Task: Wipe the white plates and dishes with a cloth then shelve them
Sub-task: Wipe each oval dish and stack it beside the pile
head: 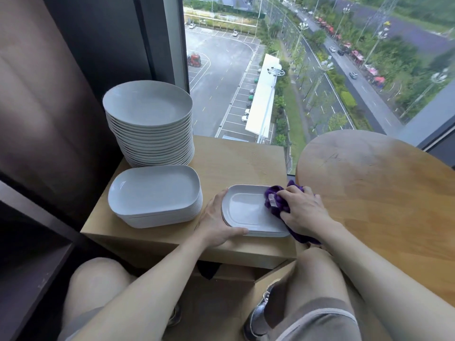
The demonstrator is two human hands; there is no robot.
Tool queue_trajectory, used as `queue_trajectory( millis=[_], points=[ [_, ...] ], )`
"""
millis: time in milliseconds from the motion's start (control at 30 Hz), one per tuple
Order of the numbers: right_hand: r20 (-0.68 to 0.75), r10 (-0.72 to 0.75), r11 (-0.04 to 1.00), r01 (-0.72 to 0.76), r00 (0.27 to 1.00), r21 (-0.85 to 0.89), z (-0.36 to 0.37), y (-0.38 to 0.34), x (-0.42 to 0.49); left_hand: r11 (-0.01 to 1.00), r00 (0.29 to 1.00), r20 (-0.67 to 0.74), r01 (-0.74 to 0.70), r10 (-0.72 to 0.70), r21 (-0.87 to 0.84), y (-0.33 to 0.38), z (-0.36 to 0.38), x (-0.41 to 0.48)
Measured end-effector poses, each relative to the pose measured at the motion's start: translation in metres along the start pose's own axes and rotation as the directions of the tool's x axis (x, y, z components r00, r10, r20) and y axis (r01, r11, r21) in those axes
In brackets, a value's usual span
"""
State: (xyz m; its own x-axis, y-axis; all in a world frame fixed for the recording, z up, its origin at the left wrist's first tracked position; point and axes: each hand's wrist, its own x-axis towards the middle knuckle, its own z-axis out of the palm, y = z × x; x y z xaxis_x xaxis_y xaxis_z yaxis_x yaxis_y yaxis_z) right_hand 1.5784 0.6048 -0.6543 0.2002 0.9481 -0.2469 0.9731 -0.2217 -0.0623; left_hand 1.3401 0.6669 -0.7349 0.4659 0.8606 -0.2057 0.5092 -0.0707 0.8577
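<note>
A small stack of white rectangular dishes (246, 210) lies near the front right of a low wooden cabinet top (236, 163). My left hand (216, 225) grips the stack's left edge, thumb along its near rim. My right hand (302, 207) holds a bunched purple cloth (275, 200) and presses it onto the right side of the top dish. Left of this sits a taller stack of white rectangular dishes (155, 190). Behind that stands a high stack of round white plates (147, 104).
A round wooden table (381, 188) stands right of the cabinet, its edge under my right wrist. Dark shelving (29, 267) runs along the left. A floor-to-ceiling window (295, 70) is directly behind. My knees are below the cabinet's front edge.
</note>
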Motion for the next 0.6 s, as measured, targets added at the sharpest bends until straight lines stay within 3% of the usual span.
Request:
queue_trajectory(
  millis=[333,467,600],
  points=[
    [0.046,-0.248,0.968,0.247,0.968,0.036,0.006,-0.019,-0.016,1.0,0.999,0.04,0.008,-0.009,0.013,-0.002,-0.006,0.002],
    [0.023,-0.366,0.916,0.356,0.93,0.186,0.011,-0.053,-0.004,1.0,0.999,0.049,0.017,-0.016,-0.013,-0.003,-0.006,0.005],
    [-0.048,-0.35,0.856,0.34,0.936,0.389,0.021,-0.08,0.014,0.997,0.999,0.032,0.005,-0.002,-0.083,-0.009,-0.006,0.007]
  ],
)
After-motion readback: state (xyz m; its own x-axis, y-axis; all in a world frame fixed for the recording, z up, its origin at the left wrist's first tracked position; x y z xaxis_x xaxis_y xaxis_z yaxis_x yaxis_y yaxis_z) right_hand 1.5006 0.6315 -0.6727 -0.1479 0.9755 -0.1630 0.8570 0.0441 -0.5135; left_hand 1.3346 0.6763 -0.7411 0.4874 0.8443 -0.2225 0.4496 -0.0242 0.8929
